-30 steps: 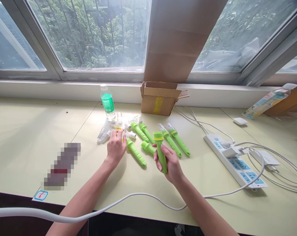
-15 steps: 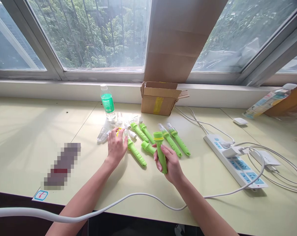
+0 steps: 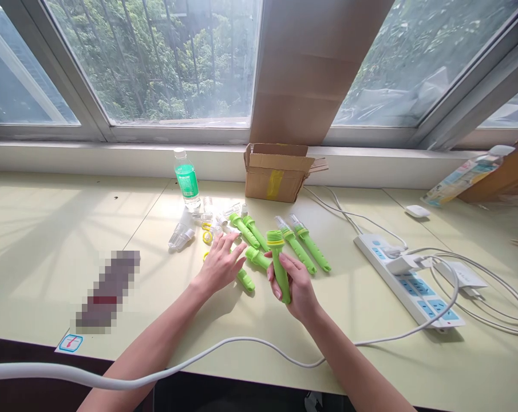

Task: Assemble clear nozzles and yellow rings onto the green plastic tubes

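Note:
In my right hand [image 3: 300, 289] is a green plastic handle [image 3: 278, 260], held upright with its threaded head on top and a yellow ring around that head. My left hand [image 3: 221, 264] hovers palm down with its fingers spread, partly covering another green handle [image 3: 245, 280]. Small yellow rings [image 3: 207, 236] lie just beyond its fingertips. Clear ribbed caps [image 3: 180, 236] are scattered to the left and behind. More bare green handles [image 3: 245, 230] rest between the hands, and two green handles with clear tips [image 3: 311, 250] lie behind my right hand.
A water bottle [image 3: 187, 182] and an open cardboard box [image 3: 273, 177] stand at the back. On the right is a power strip [image 3: 407, 283] with plugs and coiled cables. A white cable [image 3: 237, 339] runs across the front. Another bottle [image 3: 465, 177] leans at far right.
My left hand has moved right and slightly toward me, away from the yellow rings, and its fingers have spread. My right hand keeps its hold on the green handle.

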### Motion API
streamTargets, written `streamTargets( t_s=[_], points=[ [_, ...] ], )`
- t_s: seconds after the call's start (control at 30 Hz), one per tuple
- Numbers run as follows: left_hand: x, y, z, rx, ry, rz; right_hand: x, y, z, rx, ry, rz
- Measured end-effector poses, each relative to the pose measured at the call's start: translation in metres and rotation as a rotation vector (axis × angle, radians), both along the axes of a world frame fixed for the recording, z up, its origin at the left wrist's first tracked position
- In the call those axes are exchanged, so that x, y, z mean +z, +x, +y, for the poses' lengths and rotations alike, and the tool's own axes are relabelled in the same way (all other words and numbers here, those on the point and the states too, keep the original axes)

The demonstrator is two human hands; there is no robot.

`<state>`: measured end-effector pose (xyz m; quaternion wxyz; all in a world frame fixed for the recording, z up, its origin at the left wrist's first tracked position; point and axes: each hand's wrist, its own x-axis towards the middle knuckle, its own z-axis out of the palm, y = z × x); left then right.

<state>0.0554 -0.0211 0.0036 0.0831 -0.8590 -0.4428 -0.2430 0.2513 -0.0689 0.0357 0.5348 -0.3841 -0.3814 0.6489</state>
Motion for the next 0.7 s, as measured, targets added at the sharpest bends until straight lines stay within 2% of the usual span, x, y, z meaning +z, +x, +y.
streamTargets(
  t_s=[0.2, 0.7],
  points=[
    [0.001, 0.007, -0.001, -0.031, -0.02, -0.007, 0.001, 0.0, -0.001, 0.006, 0.002, -0.006],
    [-0.006, 0.022, 0.018, 0.054, -0.076, 0.094, -0.003, -0.003, 0.0, 0.006, -0.019, -0.013]
  ],
)
